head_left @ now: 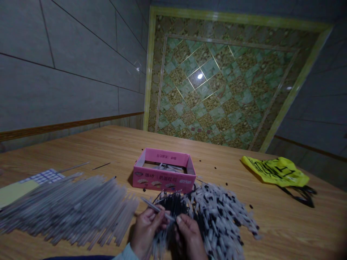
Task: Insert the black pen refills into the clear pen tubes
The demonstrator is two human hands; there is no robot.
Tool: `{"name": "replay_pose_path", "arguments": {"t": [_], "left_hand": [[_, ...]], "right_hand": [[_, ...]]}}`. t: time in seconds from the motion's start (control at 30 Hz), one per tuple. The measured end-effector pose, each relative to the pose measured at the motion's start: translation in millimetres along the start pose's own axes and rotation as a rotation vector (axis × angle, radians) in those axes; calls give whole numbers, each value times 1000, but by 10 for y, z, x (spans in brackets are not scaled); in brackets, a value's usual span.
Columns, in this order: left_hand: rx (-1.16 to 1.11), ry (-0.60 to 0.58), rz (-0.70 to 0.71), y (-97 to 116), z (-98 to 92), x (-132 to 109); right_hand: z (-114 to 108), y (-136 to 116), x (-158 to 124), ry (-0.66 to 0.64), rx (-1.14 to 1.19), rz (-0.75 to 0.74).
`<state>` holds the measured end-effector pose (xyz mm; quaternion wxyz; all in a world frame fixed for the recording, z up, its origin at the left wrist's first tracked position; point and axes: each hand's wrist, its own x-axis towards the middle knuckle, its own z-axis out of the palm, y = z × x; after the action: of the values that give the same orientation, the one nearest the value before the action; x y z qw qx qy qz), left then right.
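My left hand (pixel 148 228) is closed around a slim, pen-like translucent tube (pixel 157 208), which slants up to the left past the fingers. At its lower end my right hand (pixel 190 234) has thumb and fingers pinched together; whether a small part sits between them is hidden. Below and behind the hands lies a bundle of thin black sticks (pixel 176 203), like pen refills. To the right spreads a heap of short whitish pieces with black ends (pixel 223 213), like pen caps. Many long translucent tubes (pixel 73 206) lie side by side to the left.
A pink open cardboard box (pixel 164 180) with some pale pieces inside stands beyond the hands. A yellow bag (pixel 276 171) with black lettering and black straps lies right. A pale yellow sheet (pixel 17 193) and a blue checked piece (pixel 50 176) lie left on the wooden table (pixel 108 144).
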<state>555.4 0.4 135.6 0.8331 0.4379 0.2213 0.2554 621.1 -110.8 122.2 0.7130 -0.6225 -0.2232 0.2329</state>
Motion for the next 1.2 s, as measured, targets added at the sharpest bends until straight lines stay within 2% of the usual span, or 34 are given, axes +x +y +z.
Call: {"name": "replay_pose_path", "arguments": {"t": [0.07,0.1,0.17,0.23,0.37,0.47,0.53,0.67,0.7,0.73,0.87,0.93,1.0,1.07,1.13,1.2], "left_hand": [[14,-44,16,-19,-19,11],[19,-57,14,-28,-28,17],[19,-55,1,-37,-42,26],[13,-25,-10,-33,-47,31],[-3,37,-11,-19,-42,31],[-3,35,-30,-29,-36,26],[3,9,-32,-38,-32,20],[-1,-3,-27,-36,-31,20],[-2,0,-24,-32,-32,24],[-1,2,-22,-27,-35,29],[-4,18,-29,-23,-42,46],[1,21,-35,-31,-43,47],[11,12,-26,-42,-43,42],[23,-5,-3,-48,-42,34],[35,-28,28,-47,-40,25],[50,-54,57,-40,-38,20]], "right_hand": [[19,-14,7,-105,194,207],[22,-24,7,-144,225,251],[15,-54,2,-150,185,242],[-5,-99,-11,-76,9,104],[-72,-190,-47,89,-491,-330],[-109,-179,-55,73,-642,-429],[-105,-126,-45,51,-584,-368],[-48,-24,-18,-52,-241,-41],[-39,-18,-17,-52,-236,-38],[-36,-23,-20,-30,-287,-91],[-76,-85,-53,82,-649,-473],[-100,-98,-67,76,-735,-537],[-102,-86,-70,83,-737,-513],[-74,-61,-60,93,-606,-407],[-25,-35,-41,71,-318,-188],[21,-19,-18,-7,-14,70]]}}
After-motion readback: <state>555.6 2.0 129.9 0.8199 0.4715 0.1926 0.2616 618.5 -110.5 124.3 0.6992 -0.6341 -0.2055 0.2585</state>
